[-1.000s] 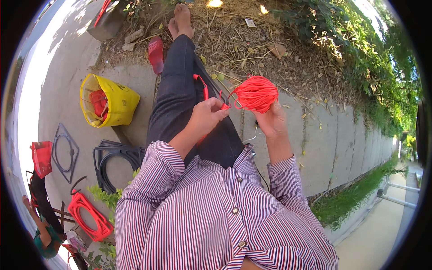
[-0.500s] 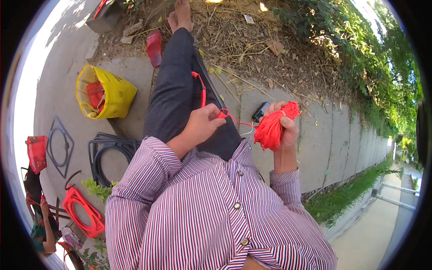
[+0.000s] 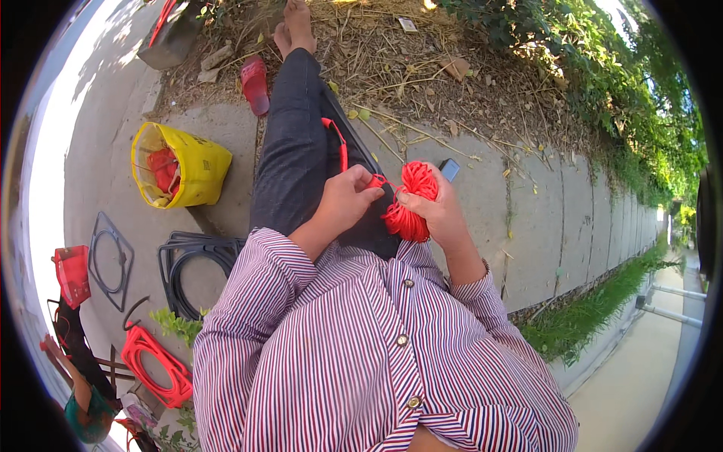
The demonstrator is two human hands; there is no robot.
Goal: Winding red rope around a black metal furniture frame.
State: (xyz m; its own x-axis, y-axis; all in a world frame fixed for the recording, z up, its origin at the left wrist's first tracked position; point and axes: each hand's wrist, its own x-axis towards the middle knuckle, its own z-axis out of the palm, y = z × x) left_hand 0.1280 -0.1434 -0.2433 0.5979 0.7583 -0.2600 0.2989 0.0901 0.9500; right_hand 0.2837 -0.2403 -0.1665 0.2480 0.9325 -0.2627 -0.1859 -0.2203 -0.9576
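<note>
The person sits on a concrete pavement [image 3: 527,203] with one leg in dark trousers [image 3: 294,151] stretched out toward a strip of dry straw and soil [image 3: 422,68], the bare foot [image 3: 295,22] resting at its edge. The right hand [image 3: 440,215] is closed around a bundle of red cord [image 3: 410,203], held upright just above the lap, fingers wrapped over its far side. The left hand [image 3: 346,200] is pinched shut on a strand of the same red cord [image 3: 340,147], which runs from the bundle across the fingertips and then up along the thigh. The two hands sit close together, almost touching at the bundle. A small dark rectangular object [image 3: 449,169] lies on the pavement just beyond the right hand; what it is cannot be told. To the person's left stands a yellow bag [image 3: 188,169], open at the top, with red material inside. A red sandal [image 3: 254,83] lies near the outstretched leg at the edge of the straw. Nearer the body, black frames [image 3: 188,264] with rounded corners lie stacked on the ground, a single black frame [image 3: 109,260] lies farther left, and a red frame [image 3: 154,361] lies beside a small green plant [image 3: 177,324]. The person wears a striped button shirt [image 3: 361,354]. Green bushes [image 3: 602,83] border the pavement on the right.
</note>
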